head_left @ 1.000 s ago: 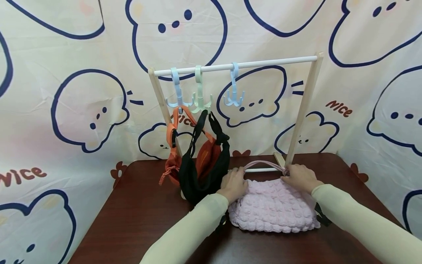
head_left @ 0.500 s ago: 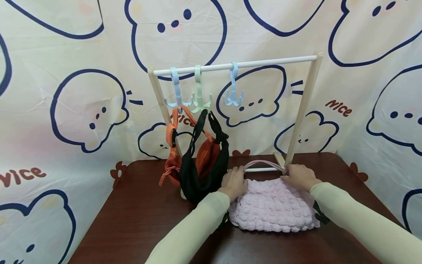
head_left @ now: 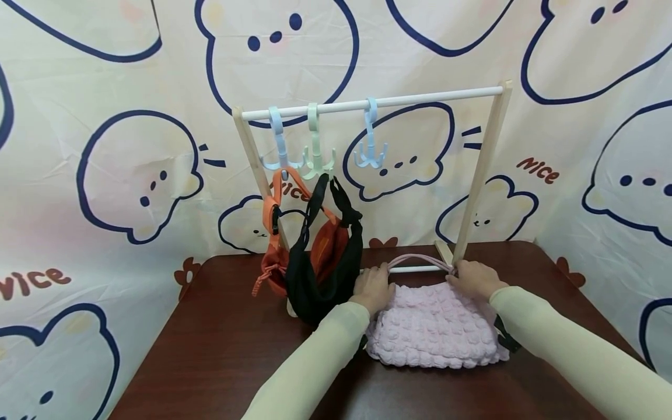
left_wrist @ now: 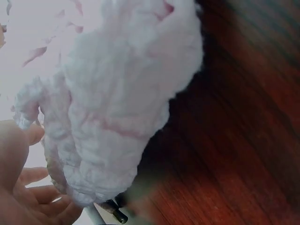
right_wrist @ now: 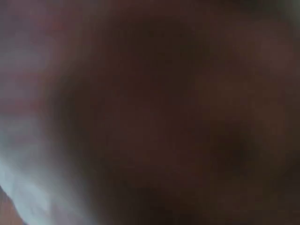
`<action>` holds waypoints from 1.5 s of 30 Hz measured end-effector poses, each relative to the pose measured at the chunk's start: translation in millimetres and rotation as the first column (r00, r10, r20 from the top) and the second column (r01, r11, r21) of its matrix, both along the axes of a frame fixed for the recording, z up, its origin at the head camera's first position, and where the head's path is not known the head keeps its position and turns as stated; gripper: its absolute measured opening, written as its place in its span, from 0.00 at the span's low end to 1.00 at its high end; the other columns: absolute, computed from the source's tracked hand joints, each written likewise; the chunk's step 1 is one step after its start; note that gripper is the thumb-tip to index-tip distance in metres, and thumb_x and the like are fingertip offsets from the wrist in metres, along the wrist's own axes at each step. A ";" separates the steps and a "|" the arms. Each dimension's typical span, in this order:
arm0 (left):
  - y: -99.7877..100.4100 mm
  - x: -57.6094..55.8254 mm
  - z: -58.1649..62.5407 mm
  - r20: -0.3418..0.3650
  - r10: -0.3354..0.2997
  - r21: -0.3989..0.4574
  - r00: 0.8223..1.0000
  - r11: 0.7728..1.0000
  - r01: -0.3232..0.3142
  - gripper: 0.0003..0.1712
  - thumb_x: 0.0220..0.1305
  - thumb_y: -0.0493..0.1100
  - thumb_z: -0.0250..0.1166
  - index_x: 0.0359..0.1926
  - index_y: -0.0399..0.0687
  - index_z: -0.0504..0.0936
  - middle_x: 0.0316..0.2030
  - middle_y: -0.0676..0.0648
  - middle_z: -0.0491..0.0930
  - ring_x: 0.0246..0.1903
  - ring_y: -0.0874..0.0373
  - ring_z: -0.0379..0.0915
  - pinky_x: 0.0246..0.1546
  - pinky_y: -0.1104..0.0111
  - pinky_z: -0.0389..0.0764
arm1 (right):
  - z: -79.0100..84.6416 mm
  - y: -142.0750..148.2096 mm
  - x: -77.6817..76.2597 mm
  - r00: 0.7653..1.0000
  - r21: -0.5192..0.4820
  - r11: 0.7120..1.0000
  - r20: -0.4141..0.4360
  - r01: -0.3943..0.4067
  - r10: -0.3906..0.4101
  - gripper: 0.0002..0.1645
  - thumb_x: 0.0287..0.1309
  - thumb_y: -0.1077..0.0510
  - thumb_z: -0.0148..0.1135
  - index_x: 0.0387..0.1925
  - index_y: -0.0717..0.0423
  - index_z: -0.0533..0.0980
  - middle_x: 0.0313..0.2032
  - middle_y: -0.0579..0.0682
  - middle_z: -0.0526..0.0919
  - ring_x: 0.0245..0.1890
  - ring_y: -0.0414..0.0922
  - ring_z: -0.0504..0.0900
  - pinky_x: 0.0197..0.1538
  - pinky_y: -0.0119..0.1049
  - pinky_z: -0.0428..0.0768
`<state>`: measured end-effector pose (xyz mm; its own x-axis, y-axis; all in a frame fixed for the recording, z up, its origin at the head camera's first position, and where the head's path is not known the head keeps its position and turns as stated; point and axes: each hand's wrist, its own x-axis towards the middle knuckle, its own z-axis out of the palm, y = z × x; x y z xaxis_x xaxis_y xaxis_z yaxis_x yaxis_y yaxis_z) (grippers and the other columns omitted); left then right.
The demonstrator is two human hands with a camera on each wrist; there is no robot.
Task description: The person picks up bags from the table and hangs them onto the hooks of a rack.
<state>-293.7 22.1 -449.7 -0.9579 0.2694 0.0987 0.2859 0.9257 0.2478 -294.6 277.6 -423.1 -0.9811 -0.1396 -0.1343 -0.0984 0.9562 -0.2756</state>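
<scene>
A pale pink puffy handbag (head_left: 436, 326) rests on the table in the head view, its thin pink strap (head_left: 417, 258) arching up behind it. My left hand (head_left: 374, 289) grips the bag's upper left corner. In the left wrist view, the thumb lies on one side of the puffy fabric (left_wrist: 112, 103) and the fingers (left_wrist: 44, 194) reach round the other. At the upper right corner my right hand (head_left: 476, 280) pinches the bag by the strap's end. Its fingertips are partly hidden, and the right wrist view is dark and blurred.
Behind the bag stands a rack with a white top rail (head_left: 409, 101) and wooden posts. Two blue hooks (head_left: 370, 137) and a green hook (head_left: 314, 146) hang from it. An orange bag (head_left: 273, 256) and a black bag (head_left: 315, 291) hang at left, close to my left hand.
Both hands keep their places on the pink handbag, which stays on the table. My left forearm has shifted slightly to the right, and the whole head view has drifted a little.
</scene>
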 end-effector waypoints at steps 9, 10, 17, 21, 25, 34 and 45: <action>1.1 -2.2 -2.6 0.017 0.011 0.047 1.000 0.999 -0.012 0.23 0.72 0.52 0.60 0.60 0.46 0.76 0.50 0.44 0.84 0.51 0.49 0.81 0.53 0.58 0.80 | 1.6 -3.6 1.1 0.999 -0.039 0.999 0.007 0.039 -0.038 0.24 0.71 0.54 0.53 0.56 0.72 0.73 0.35 0.58 0.83 0.29 0.48 0.76 0.30 0.41 0.72; 1.0 -2.2 -2.9 0.022 0.011 0.061 1.000 0.998 -0.013 0.22 0.72 0.52 0.60 0.60 0.46 0.76 0.49 0.44 0.83 0.51 0.49 0.81 0.53 0.59 0.80 | 1.7 -4.4 1.5 0.999 -0.044 0.998 0.006 0.044 -0.043 0.24 0.71 0.54 0.53 0.55 0.71 0.73 0.33 0.56 0.82 0.28 0.47 0.75 0.29 0.40 0.71; 0.1 -1.9 -3.5 -0.005 0.020 0.118 1.000 0.993 -0.019 0.14 0.73 0.47 0.60 0.52 0.45 0.78 0.43 0.44 0.81 0.47 0.49 0.81 0.51 0.58 0.80 | 5.1 -6.7 4.1 0.999 -0.009 0.999 -0.039 0.031 -0.031 0.20 0.73 0.55 0.51 0.51 0.70 0.75 0.30 0.54 0.81 0.28 0.48 0.75 0.33 0.43 0.70; 0.6 -1.7 -3.8 -0.033 0.033 0.108 0.999 0.994 -0.029 0.11 0.73 0.45 0.61 0.49 0.44 0.79 0.42 0.43 0.81 0.46 0.49 0.81 0.51 0.58 0.80 | 5.6 -6.6 3.4 0.998 0.026 1.000 -0.067 0.011 -0.009 0.16 0.71 0.57 0.54 0.47 0.68 0.78 0.31 0.55 0.84 0.28 0.48 0.75 0.33 0.45 0.71; 0.9 -1.0 -4.3 -0.056 0.032 0.090 0.998 0.996 -0.027 0.08 0.71 0.44 0.63 0.43 0.43 0.81 0.38 0.44 0.80 0.41 0.50 0.82 0.47 0.60 0.81 | 4.6 -7.5 1.5 0.997 0.058 0.998 -0.082 -0.008 0.013 0.12 0.68 0.61 0.56 0.43 0.68 0.80 0.30 0.55 0.85 0.26 0.47 0.75 0.32 0.45 0.74; 0.5 0.4 -5.3 -0.023 0.037 0.115 0.999 0.993 -0.034 0.06 0.70 0.43 0.64 0.35 0.46 0.82 0.35 0.46 0.78 0.35 0.54 0.78 0.39 0.64 0.79 | 3.4 -8.6 -1.3 0.994 0.109 0.994 -0.105 -0.026 0.037 0.10 0.63 0.61 0.62 0.37 0.67 0.81 0.26 0.55 0.85 0.24 0.46 0.78 0.29 0.45 0.77; -2.2 2.4 -3.3 -0.005 0.044 0.174 0.999 0.984 -0.043 0.07 0.71 0.43 0.64 0.35 0.47 0.78 0.29 0.48 0.80 0.30 0.57 0.78 0.32 0.67 0.77 | -0.5 -3.8 -6.2 0.989 0.122 0.992 -0.134 -0.040 0.056 0.09 0.63 0.59 0.64 0.29 0.60 0.79 0.24 0.51 0.83 0.24 0.45 0.76 0.29 0.46 0.76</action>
